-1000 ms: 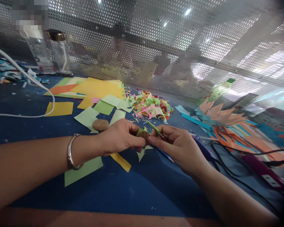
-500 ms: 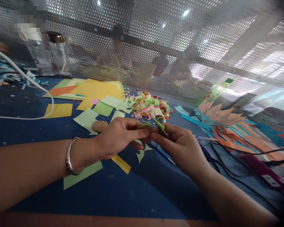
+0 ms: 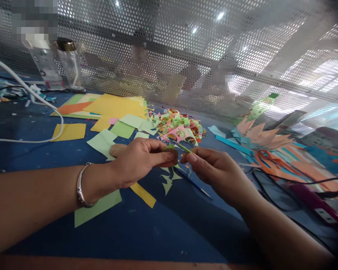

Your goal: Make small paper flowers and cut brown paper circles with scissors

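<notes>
My left hand (image 3: 139, 159), with a silver bangle at the wrist, pinches a small green piece of paper (image 3: 171, 147). A narrow green strip of folded paper (image 3: 183, 147) points up and left from the fingertips of my right hand (image 3: 211, 167); most of it is hidden in the grip. Between the two hands there is a small gap. Beneath them lie pale green paper offcuts (image 3: 167, 184) and a thin blue rod with a pointed tip (image 3: 197, 187). A yellow paper strip (image 3: 143, 194) and a green sheet (image 3: 100, 208) rest below my left hand.
Stacked coloured paper (image 3: 115, 105) and a heap of paper scraps (image 3: 180, 125) lie behind the hands. Folded orange and blue paper pieces (image 3: 259, 137), black cables and a purple power strip (image 3: 317, 204) are at right. Two bottles (image 3: 69, 63) stand back left, by a perforated metal screen.
My hands have moved slightly apart. The green strip in my right hand has come away from my left hand and turned to a thinner, edge-on view.
</notes>
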Tool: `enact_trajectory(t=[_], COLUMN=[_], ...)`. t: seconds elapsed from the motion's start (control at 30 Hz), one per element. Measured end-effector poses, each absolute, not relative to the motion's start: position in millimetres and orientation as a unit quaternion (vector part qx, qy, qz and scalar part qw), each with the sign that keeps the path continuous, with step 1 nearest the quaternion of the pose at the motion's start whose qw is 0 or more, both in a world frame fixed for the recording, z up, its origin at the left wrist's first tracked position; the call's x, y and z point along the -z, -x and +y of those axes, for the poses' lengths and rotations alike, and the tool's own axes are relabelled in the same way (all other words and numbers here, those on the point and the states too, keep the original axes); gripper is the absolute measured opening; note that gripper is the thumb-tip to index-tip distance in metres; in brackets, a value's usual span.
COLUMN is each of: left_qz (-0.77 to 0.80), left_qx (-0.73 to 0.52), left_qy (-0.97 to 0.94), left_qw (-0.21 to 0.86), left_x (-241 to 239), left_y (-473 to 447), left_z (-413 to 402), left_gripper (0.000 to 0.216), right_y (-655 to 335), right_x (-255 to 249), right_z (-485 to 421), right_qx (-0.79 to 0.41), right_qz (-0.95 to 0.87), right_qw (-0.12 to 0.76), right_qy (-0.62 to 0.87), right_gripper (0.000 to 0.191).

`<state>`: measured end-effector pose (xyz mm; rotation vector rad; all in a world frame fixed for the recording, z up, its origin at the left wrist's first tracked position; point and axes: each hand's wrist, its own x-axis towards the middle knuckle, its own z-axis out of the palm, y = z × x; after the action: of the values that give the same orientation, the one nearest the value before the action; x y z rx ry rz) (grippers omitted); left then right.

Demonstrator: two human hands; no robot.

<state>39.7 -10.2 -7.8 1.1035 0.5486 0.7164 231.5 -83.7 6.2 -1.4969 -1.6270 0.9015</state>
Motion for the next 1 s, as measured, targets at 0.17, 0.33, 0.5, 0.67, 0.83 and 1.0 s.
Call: enact_trajectory(t=[0.17, 0.33, 0.5, 0.67, 0.83, 1.0], left_qz=[0.235, 0.216, 0.204, 0.195, 0.191, 0.195], left_qx=[-0.322, -0.314, -0.314, -0.309, -0.306, -0.307], left_qy=[-0.503, -0.493, -0.487, -0.479, -0.479, -0.488], left_qw=[0.767, 0.782, 0.789, 0.798, 0.800, 0.794], left_x=[6.9, 8.8, 8.8, 8.3, 8.3, 8.4], left_y=[-39.8, -39.4, -39.4, -39.5, -39.1, -38.6], left_z=[-11.6, -11.5, -12.4, -13.6, -14.0, -14.2], left_gripper=[0.022, 0.020, 0.016, 0.012, 0.015, 0.019], right_y=[-230.3, -231.9, -232.9, -231.2, -230.8, -232.1], right_x=[-6.5, -5.2, -2.5, -5.3, -7.4, -7.1], right_z=[-85.7, -86.3, -87.4, -88.8, -89.3, -89.9], right_qx=[-0.363, -0.360, -0.355, -0.361, -0.356, -0.353], right_qz=[-0.650, -0.663, -0.664, -0.663, -0.665, -0.665], right_qw=[0.361, 0.355, 0.358, 0.362, 0.360, 0.360], right_qy=[0.562, 0.552, 0.552, 0.547, 0.549, 0.551], right_gripper=[0.046, 0.042, 0.042, 0.044, 0.044, 0.044])
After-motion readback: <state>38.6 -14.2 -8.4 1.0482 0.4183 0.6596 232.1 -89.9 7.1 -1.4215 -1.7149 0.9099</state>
